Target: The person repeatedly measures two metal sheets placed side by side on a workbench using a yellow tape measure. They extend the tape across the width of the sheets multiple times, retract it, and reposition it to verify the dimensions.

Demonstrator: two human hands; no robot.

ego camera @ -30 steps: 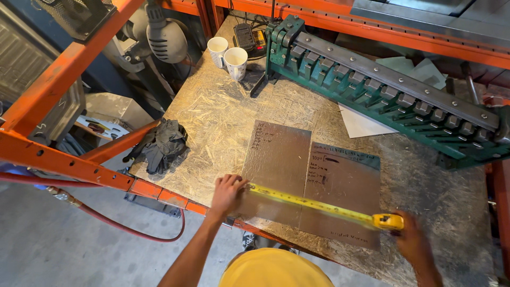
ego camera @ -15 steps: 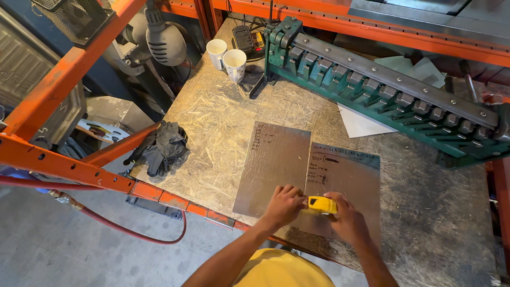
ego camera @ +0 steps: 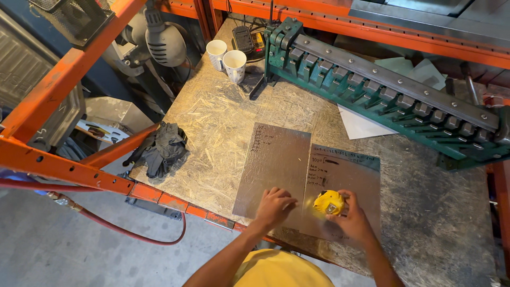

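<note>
Two thin sheet-metal pieces lie side by side on the chipboard bench (ego camera: 223, 122): a plain left sheet (ego camera: 276, 159) and a right sheet (ego camera: 350, 175) with handwritten marks. My left hand (ego camera: 273, 206) rests on the near edge of the left sheet, fingers curled. My right hand (ego camera: 351, 220) grips a yellow tape measure (ego camera: 328, 202) over the right sheet, its blade drawn in.
A long green sheet-metal bending brake (ego camera: 393, 90) crosses the back right. Two paper cups (ego camera: 227, 57) and a battery charger (ego camera: 247, 40) stand at the back. Dark work gloves (ego camera: 162, 149) lie at the left edge. Orange rack beams (ego camera: 64, 167) and a red hose (ego camera: 106, 223) run below left.
The tape blade, stretched across both sheets a second ago, has retracted into its case. My hands have come together near the front edge of the sheets.
</note>
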